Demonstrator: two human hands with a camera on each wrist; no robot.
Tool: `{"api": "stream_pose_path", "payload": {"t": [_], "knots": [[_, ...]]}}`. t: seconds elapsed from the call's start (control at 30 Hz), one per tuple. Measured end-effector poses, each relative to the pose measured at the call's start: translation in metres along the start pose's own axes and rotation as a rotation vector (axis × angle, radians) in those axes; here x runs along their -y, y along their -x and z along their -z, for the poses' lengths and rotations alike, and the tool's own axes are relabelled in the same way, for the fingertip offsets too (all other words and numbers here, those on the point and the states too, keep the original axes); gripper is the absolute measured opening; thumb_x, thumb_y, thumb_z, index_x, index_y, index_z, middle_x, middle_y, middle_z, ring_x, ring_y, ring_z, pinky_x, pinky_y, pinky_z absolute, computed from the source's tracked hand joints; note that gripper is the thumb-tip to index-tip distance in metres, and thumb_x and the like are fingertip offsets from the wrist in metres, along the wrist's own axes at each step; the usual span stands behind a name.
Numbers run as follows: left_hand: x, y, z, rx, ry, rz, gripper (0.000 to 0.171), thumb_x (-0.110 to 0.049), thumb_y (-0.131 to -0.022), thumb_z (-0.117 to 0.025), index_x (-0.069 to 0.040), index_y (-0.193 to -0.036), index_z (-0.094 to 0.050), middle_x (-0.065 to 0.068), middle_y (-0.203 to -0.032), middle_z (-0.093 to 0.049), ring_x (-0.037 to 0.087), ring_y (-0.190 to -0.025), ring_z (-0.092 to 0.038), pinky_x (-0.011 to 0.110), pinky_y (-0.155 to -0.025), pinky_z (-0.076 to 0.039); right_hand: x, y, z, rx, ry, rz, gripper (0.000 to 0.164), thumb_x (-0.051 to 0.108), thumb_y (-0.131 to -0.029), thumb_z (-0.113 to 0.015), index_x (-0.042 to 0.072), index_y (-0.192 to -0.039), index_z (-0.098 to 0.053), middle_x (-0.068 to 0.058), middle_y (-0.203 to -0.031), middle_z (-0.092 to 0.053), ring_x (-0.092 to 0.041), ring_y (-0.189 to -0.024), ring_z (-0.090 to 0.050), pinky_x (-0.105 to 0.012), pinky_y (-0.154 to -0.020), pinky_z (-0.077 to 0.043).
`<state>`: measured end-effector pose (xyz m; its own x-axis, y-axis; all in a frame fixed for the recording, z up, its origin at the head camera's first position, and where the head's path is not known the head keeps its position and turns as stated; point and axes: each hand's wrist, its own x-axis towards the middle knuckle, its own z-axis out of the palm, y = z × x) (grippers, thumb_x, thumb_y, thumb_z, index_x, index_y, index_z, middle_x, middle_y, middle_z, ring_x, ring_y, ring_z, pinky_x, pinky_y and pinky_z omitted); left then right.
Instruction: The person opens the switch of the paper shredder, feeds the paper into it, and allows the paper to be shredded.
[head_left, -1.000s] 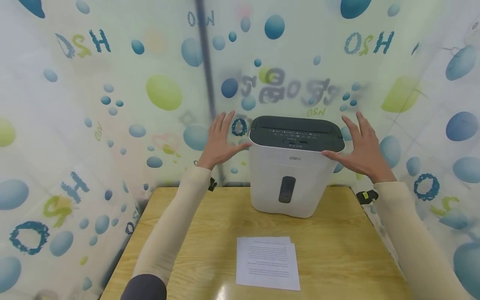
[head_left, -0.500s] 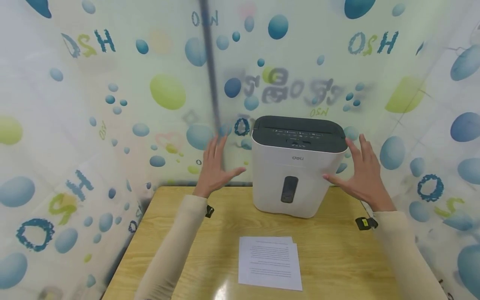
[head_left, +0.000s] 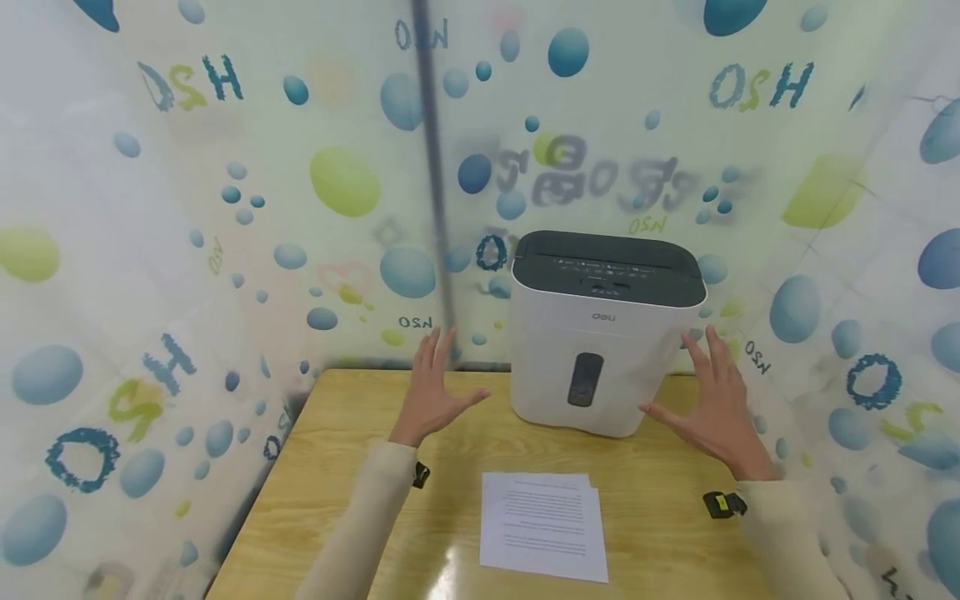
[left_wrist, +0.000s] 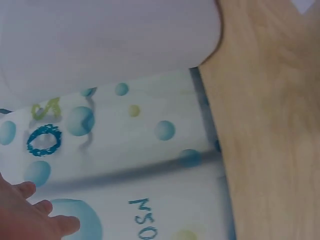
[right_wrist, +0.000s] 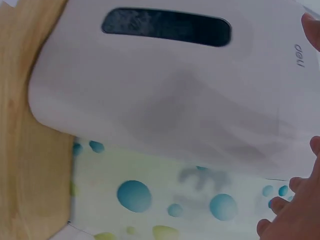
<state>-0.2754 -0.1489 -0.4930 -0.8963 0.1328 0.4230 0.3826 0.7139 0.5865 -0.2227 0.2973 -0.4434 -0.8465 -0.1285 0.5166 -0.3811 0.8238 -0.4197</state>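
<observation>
A white paper shredder [head_left: 551, 350] with a dark grey top stands upright at the table's back edge. On its front are a "deli" logo and a dark oval window [head_left: 585, 380]. My left hand [head_left: 433, 396] is raised to the left of the shredder, apart from it, fingers extended and thumb spread. To the right, my right hand [head_left: 716, 408] is held up in a like pose, thumb toward the shredder's lower side; neither hand holds anything. In the right wrist view, fingers [right_wrist: 295, 215] show beside the shredder's white body [right_wrist: 150, 95].
Printed paper sheets [head_left: 543, 525] lie stacked on the wooden table [head_left: 360, 500] in front of the shredder. Behind and on both sides hangs a curtain [head_left: 345, 267] with blue and green dots. A black strap piece [head_left: 724, 504] shows at my right wrist.
Both hands have come down from beside the shredder's top to lower along its sides, and the left one now stands farther from it. The shredder and papers stay in place.
</observation>
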Motion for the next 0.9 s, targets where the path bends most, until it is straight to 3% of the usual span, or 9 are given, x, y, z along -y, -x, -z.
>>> {"api": "stream_pose_path", "payload": {"t": [0.17,0.37,0.7,0.9], "knots": [[0.007,0.026,-0.016,0.051,0.029,0.041,0.116,-0.067,-0.077,-0.079,-0.038,-0.165,-0.009,0.001,-0.175,-0.002,0.033,-0.161,0.001,0.072,-0.120,-0.021,0.003,0.021,-0.019,0.041,0.004,-0.045,0.120,0.049,-0.073,-0.088,0.023,-0.166,-0.017,-0.015,-0.174,0.001,-0.050,-0.157,-0.006,-0.080,-0.113,-0.013],[0.015,0.054,-0.032,0.099,0.037,0.061,0.116,-0.066,-0.077,-0.081,-0.034,-0.165,-0.012,0.004,-0.174,-0.005,0.036,-0.161,-0.003,0.070,-0.118,-0.026,0.004,0.043,-0.042,0.085,-0.005,-0.081,0.120,0.051,-0.072,-0.089,0.023,-0.165,-0.020,-0.014,-0.174,-0.001,-0.052,-0.156,-0.008,-0.081,-0.112,-0.016],[0.024,0.095,-0.057,0.236,0.031,0.069,0.118,-0.075,-0.073,-0.078,-0.042,-0.164,-0.010,-0.001,-0.174,-0.005,0.036,-0.161,-0.005,0.070,-0.114,-0.034,0.003,0.079,-0.089,0.121,-0.082,-0.010,0.114,0.047,-0.070,-0.091,0.012,-0.161,-0.031,-0.024,-0.170,-0.012,-0.052,-0.155,-0.012,-0.081,-0.107,-0.020],[0.022,0.112,-0.070,0.326,0.024,0.060,0.121,-0.072,-0.069,-0.082,-0.037,-0.164,-0.016,0.005,-0.174,-0.011,0.038,-0.160,-0.009,0.068,-0.116,-0.033,0.007,0.102,-0.118,0.176,-0.063,-0.014,0.112,0.054,-0.071,-0.089,0.012,-0.159,-0.035,-0.023,-0.168,-0.018,-0.054,-0.149,-0.023,-0.081,-0.100,-0.029]]}}
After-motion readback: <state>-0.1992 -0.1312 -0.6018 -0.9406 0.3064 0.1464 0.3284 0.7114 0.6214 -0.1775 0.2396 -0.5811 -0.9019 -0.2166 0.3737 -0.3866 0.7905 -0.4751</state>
